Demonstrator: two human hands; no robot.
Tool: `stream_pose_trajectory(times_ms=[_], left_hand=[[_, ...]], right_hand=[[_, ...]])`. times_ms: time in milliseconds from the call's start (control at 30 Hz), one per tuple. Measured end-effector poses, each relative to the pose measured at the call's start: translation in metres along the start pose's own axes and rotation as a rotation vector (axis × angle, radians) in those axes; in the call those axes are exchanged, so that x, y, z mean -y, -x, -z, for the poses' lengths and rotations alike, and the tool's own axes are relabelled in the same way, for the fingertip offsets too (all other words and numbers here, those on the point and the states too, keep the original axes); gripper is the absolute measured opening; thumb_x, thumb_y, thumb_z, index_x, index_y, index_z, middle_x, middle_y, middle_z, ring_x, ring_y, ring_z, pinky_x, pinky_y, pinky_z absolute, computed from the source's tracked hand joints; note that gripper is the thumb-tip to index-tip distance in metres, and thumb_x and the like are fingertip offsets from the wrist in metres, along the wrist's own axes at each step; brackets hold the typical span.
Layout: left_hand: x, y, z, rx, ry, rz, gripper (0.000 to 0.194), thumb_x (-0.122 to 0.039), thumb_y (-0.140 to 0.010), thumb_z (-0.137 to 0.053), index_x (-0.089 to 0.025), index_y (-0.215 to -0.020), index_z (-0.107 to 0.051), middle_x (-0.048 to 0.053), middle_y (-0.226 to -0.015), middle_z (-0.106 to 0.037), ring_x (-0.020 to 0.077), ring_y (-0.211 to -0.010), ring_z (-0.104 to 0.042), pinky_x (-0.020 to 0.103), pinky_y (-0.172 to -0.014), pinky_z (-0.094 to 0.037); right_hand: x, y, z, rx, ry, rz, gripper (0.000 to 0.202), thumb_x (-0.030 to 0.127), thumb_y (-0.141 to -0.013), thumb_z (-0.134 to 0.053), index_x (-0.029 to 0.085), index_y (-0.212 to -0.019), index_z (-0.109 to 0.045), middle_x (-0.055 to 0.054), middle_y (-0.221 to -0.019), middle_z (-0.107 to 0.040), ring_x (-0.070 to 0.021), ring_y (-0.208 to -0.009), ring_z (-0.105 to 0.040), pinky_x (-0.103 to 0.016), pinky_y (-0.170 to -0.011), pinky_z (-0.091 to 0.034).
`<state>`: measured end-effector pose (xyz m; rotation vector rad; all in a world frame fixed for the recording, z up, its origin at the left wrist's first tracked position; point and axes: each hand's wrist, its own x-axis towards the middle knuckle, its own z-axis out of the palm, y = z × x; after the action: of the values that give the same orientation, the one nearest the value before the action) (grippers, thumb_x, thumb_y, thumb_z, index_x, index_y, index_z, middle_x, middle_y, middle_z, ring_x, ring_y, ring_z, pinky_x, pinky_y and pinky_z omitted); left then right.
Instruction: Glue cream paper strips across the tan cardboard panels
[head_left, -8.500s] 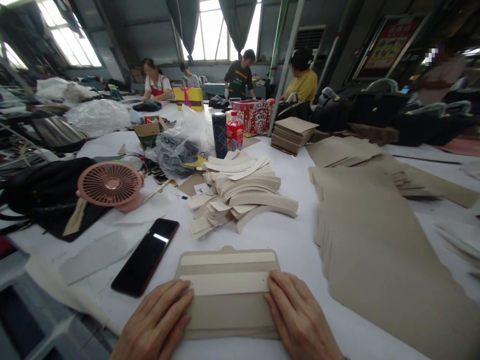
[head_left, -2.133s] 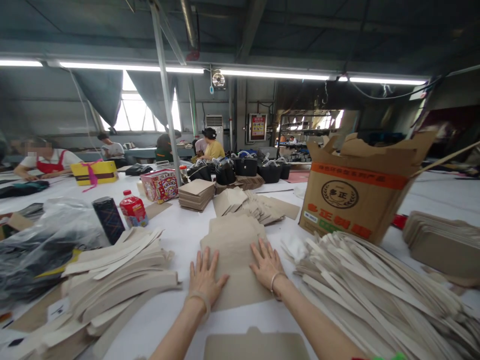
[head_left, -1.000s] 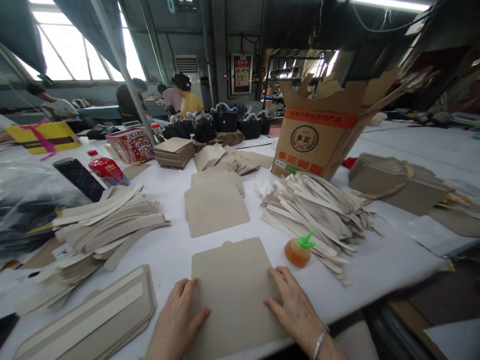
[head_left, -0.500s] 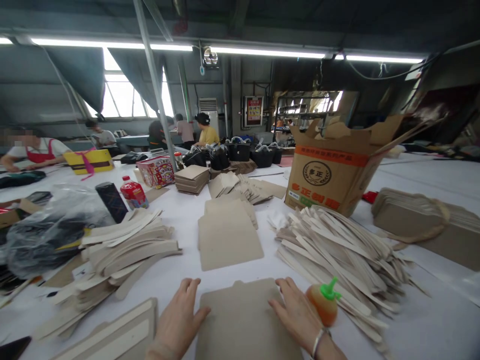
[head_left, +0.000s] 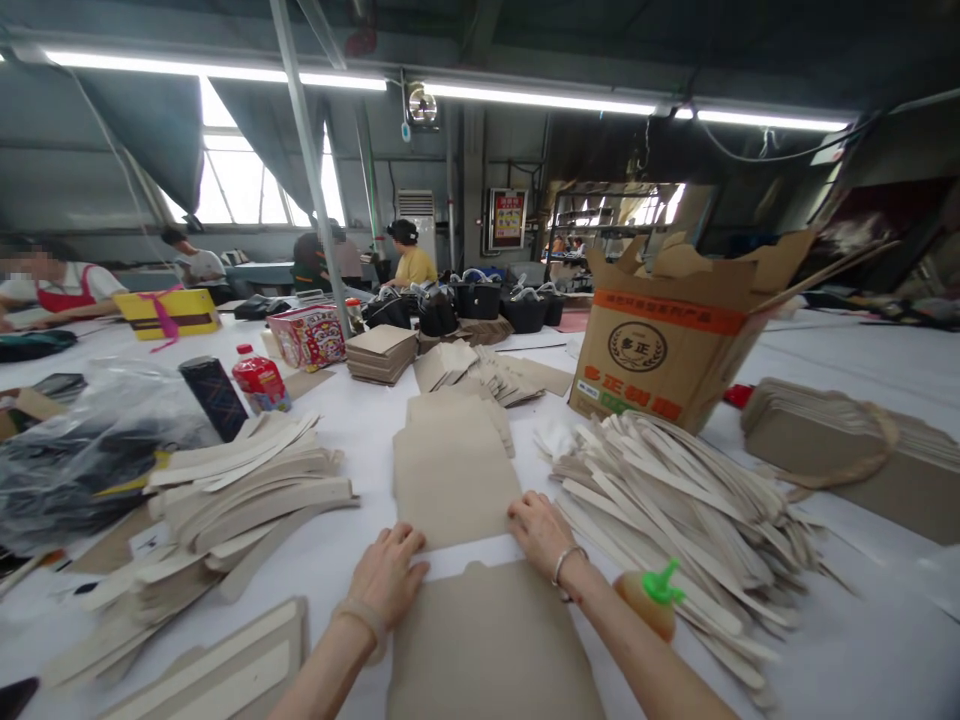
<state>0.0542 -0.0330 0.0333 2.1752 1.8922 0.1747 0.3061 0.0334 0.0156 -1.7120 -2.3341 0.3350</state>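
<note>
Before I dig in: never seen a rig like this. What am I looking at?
There's no machine: these are a person's bare hands, seen from one camera worn on their head, looking forward and down. The left hand and right hand are at the near corners of a beige sheet; whether they grip it isn't clear. Closer in lies a tabbed board. On the white table, curved strips lie to the left and thin strips to the right, with a green-capped bottle near the right forearm and a cardboard box farther back.
</note>
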Motion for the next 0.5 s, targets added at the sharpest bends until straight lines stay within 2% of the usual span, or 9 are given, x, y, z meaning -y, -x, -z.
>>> stream_pose_trajectory(times_ms=[67,167,267,400,500], left_hand=[[-0.001,0.009,0.001,0.023,0.019,-0.015,0.023,-0.035,-0.08,-0.049,-0.025,-0.098,-0.057,0.003,-0.11,-0.056,0.0197,-0.102,-0.05,0.03,-0.088,-0.036],[-0.006,0.02,0.002,0.049,0.033,-0.012,0.032,-0.045,-0.071,-0.059,-0.025,-0.095,-0.057,0.002,-0.106,-0.056,0.0214,-0.101,-0.05,0.03,-0.084,-0.037],[-0.013,0.023,0.0,0.054,0.026,0.023,0.033,-0.041,-0.062,-0.066,-0.024,-0.089,-0.057,0.003,-0.102,-0.057,0.0227,-0.097,-0.051,0.031,-0.08,-0.037],[-0.018,0.018,0.001,0.066,0.013,0.06,0.029,-0.034,-0.058,-0.067,-0.021,-0.081,-0.055,0.005,-0.094,-0.059,0.0233,-0.09,-0.053,0.032,-0.074,-0.037],[-0.019,0.016,0.002,0.072,0.014,0.054,0.029,-0.033,-0.058,-0.067,-0.021,-0.079,-0.052,0.004,-0.092,-0.06,0.0224,-0.088,-0.053,0.031,-0.073,-0.036]], right_hand=[[-0.001,0.01,0.001,0.006,-0.004,0.006,0.016,0.021,-0.081,-0.051,0.022,-0.091,-0.064,-0.006,-0.097,-0.057,-0.0209,-0.097,-0.05,-0.03,-0.084,-0.035],[-0.001,0.021,0.003,0.012,-0.009,0.012,0.014,0.023,-0.081,-0.053,0.022,-0.09,-0.063,-0.006,-0.095,-0.057,-0.0208,-0.095,-0.05,-0.03,-0.084,-0.035],[0.001,0.025,0.005,0.005,-0.007,0.013,0.012,0.022,-0.08,-0.053,0.021,-0.087,-0.063,-0.007,-0.096,-0.057,-0.0208,-0.095,-0.05,-0.03,-0.082,-0.036],[0.007,0.012,0.005,-0.001,0.005,0.031,0.01,0.018,-0.078,-0.054,0.019,-0.085,-0.062,-0.008,-0.099,-0.056,-0.0219,-0.095,-0.049,-0.031,-0.081,-0.036],[0.012,-0.008,0.003,0.01,0.003,0.053,0.016,0.017,-0.075,-0.057,0.018,-0.091,-0.061,-0.009,-0.103,-0.056,-0.0235,-0.1,-0.048,-0.033,-0.081,-0.037]])
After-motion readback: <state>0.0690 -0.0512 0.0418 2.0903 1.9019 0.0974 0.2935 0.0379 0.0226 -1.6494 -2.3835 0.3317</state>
